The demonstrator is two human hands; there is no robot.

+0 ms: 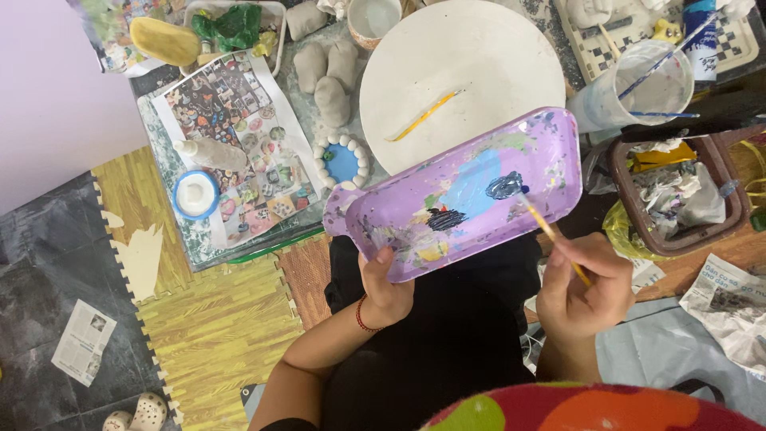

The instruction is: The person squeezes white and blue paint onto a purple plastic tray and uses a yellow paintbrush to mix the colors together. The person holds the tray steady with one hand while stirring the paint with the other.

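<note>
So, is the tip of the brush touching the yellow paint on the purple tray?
No, the brush tip sits in a dark blue-grey paint blob on the purple tray.

– How many brushes do we count?
– Four: one on the round white plate, one over the purple tray, two at the plastic cup.
– Clay lumps?
– Four grey ones.

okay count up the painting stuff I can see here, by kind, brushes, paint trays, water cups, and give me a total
Brushes: 3, one in the right hand touching the tray, a yellow brush on the white round board, a blue brush in the cup.
Paint trays: 1, the purple tray held by the left hand.
Water cups: 1, the clear cup.
Total: 5
</note>
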